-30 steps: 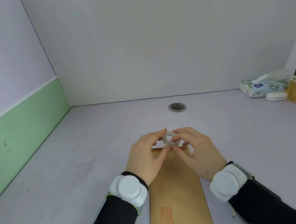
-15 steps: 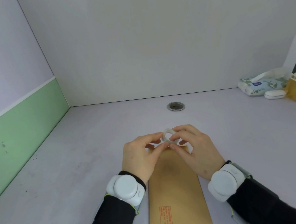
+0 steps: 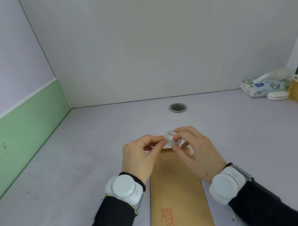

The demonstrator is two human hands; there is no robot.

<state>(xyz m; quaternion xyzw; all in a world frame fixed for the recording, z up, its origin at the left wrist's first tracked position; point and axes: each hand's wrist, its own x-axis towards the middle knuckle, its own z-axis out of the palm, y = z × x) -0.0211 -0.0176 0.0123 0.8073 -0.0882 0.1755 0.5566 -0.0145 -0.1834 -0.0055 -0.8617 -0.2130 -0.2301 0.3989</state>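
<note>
On the worktop [image 3: 77, 181] a brown envelope [image 3: 177, 195] is laid with its long axis running straight away from the person, its far end just below both hands. Above that end a small roll of tape [image 3: 170, 137] is gripped in the curled fingers of the right hand [image 3: 198, 153]. Its loose end appears to be pinched by the left hand [image 3: 139, 157], though this is hard to make out.

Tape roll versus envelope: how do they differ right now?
The tape roll is a small whitish ring; the envelope is long, flat, brown. The left hand and right hand pinch the tape roll in the air; the envelope lies on the table. Both sit centred.
</note>
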